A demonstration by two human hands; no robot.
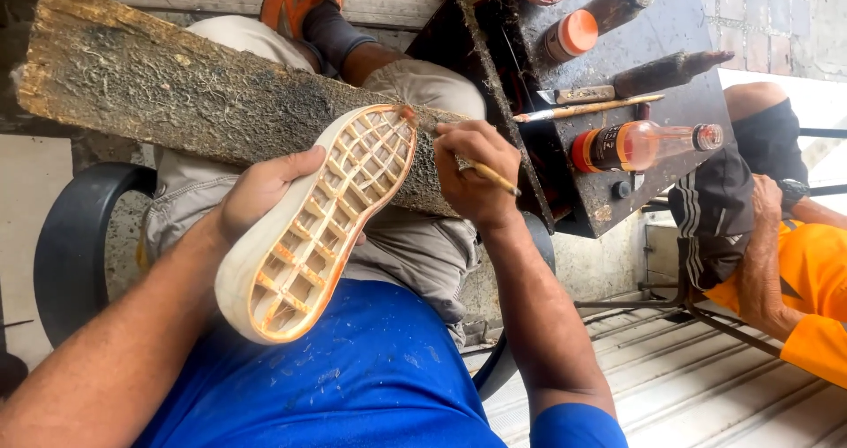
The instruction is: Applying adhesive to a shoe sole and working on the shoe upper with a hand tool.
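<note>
My left hand (265, 190) grips a white shoe sole (322, 223) from behind, its grid-patterned inner side facing me and streaked with orange glue. The sole rests against a rough wooden plank (176, 86) laid across my lap. In my right hand (472, 174) I hold a thin wooden-handled brush (494, 179), its tip touching the sole's upper end, where orange glue shows along the rim.
A dark, glue-stained work box (618, 77) stands to the right, holding a clear bottle with an orange label (644, 145), an orange-capped container (569, 35), another brush (578, 108) and tools. Another person in orange sits at the far right (794, 263). A black chair arm (75, 236) is at left.
</note>
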